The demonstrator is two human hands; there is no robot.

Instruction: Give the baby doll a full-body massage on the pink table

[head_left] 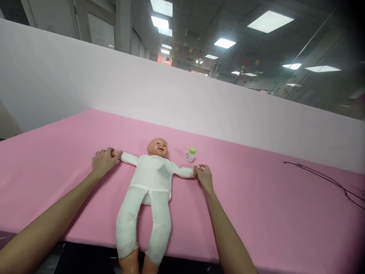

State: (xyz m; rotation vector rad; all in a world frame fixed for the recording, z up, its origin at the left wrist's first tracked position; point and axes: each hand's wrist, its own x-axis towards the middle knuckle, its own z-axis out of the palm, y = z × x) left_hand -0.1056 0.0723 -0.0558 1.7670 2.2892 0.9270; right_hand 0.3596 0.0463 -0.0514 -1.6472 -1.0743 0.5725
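A baby doll with a white cloth body lies face up on the pink table cover. Its arms are stretched out to both sides, and its feet hang past the front edge. My left hand is closed around the doll's hand on the left. On the other side, my right hand pinches the doll's other hand between thumb and fingers. Just beyond that arm stands a small clear bottle with a green lid, apart from my fingers.
A thin black cable lies across the right part of the table. Behind the table runs a low white partition. Dark space shows below the table's front edge.
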